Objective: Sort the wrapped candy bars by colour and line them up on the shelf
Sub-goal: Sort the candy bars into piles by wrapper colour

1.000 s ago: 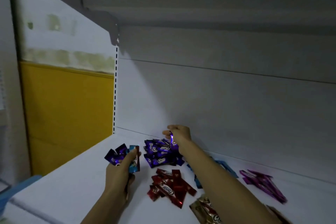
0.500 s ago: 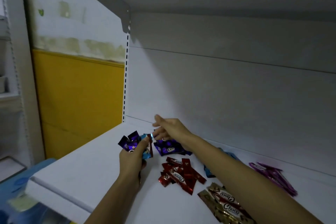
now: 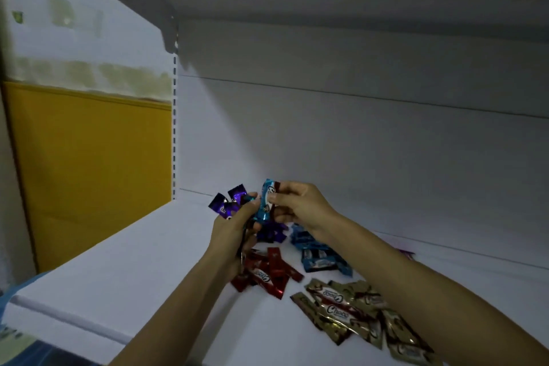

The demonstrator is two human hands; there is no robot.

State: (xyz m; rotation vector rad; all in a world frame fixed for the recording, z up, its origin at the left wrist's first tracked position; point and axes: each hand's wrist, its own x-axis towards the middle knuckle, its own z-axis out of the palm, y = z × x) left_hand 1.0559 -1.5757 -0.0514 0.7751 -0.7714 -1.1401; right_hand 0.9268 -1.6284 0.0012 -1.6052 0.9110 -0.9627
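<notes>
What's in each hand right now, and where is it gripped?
Left hand clutches purple bars by their lower ends; right hand pinches the blue bar at its right edge.

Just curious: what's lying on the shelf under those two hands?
Under the left hand lie red bars; under the right hand, purple bars and blue bars. The hands and forearms cover part of each pile.

A single head-worn camera is looking forward and slightly down into the white shelf (image 3: pixel 124 270), sitting close in at arm's reach. It is facing the shelf's back panel (image 3: pixel 356 142), taking in the board above and a yellow wall (image 3: pixel 89 163) left of the shelf. No second view is sharing the scene.
</notes>
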